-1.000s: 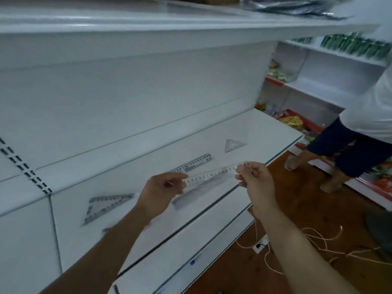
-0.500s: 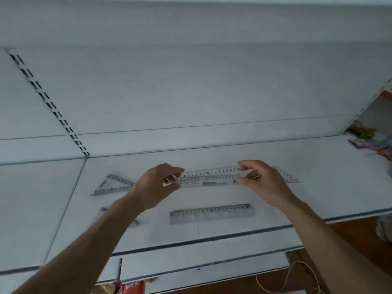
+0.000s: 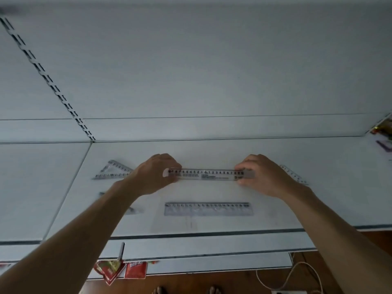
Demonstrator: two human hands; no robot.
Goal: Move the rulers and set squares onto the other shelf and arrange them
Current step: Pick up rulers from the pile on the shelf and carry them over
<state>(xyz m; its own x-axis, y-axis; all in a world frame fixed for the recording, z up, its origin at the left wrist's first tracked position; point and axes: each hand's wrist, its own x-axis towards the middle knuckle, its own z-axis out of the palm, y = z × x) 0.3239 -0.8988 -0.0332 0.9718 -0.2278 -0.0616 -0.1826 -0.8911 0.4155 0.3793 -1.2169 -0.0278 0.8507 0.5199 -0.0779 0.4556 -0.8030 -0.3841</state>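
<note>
Both the left hand [image 3: 157, 172] and the right hand [image 3: 259, 174] pinch the clear ruler's [image 3: 209, 174] ends above the shelf [image 3: 318, 204]; released unevenly, it could land crooked beside the other ruler [image 3: 209, 209].

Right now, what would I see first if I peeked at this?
The left hand and right hand hold a clear ruler level by its ends, at the middle of the white shelf. A second ruler lies nearer the shelf's front edge, and a set square lies to the left.
</note>
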